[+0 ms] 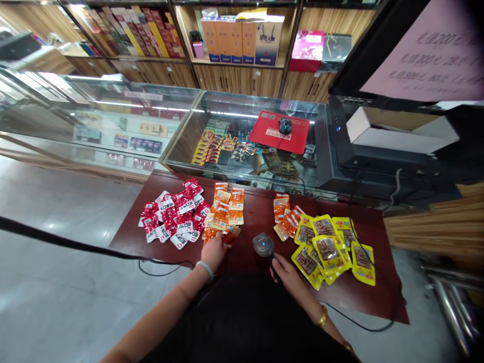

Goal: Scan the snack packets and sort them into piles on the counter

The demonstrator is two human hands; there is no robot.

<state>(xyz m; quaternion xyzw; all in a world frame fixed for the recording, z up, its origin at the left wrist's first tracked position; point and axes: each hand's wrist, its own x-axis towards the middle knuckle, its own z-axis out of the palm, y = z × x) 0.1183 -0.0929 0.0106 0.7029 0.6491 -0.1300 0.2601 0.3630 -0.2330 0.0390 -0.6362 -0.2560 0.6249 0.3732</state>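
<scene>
My left hand (214,251) is at the near edge of a pile of orange snack packets (221,214), its fingers closed on one of them. In my right hand (283,267) is the handle of a dark barcode scanner (263,245), a blue light showing on its head. The scanner is over the table between the orange pile and a second, smaller group of orange packets (290,222). Yellow snack packets (327,248) lie to the right of that group, partly overlapping it. A heap of red and white packets (176,214) spreads across the left side.
The dark red table (251,214) stands against a glass display counter (181,126). On the counter are a red mat (260,126) with a computer mouse (285,125) and, at right, a white open box (401,133). Black cables (359,330) hang by the table's near edge.
</scene>
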